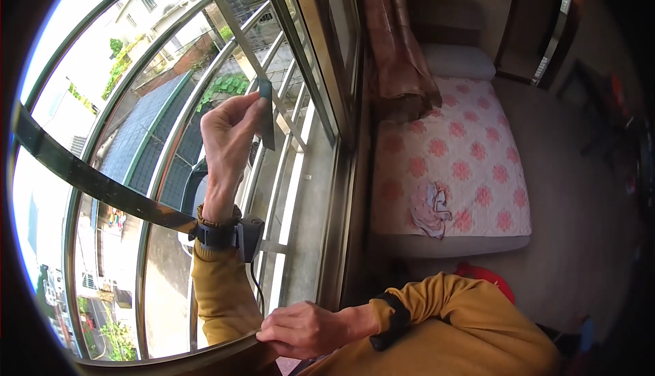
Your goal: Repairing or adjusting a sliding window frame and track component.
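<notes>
My left hand [230, 127] is stretched out at the window, beside the metal security bars. Its thumb and fingers pinch a flat, dark grey-green strip [267, 118] near the upper end, and the rest hangs down; its exact kind I cannot make out. Around the left wrist is a black strap with a small boxy device [250, 237] and a cable. Lower down, my right hand [303, 328] is closed over the edge of the window frame [198, 364]. Its fingertips are partly hidden. A black strap with a device [392, 313] circles that wrist too.
Metal bars [158, 161] line the outside of the window above a concrete ledge [308, 192]. Beyond them are roofs and plants. To the right stand a brown curtain [402, 49] and a bed with a pink floral cover [471, 151], a crumpled cloth [431, 211] on it.
</notes>
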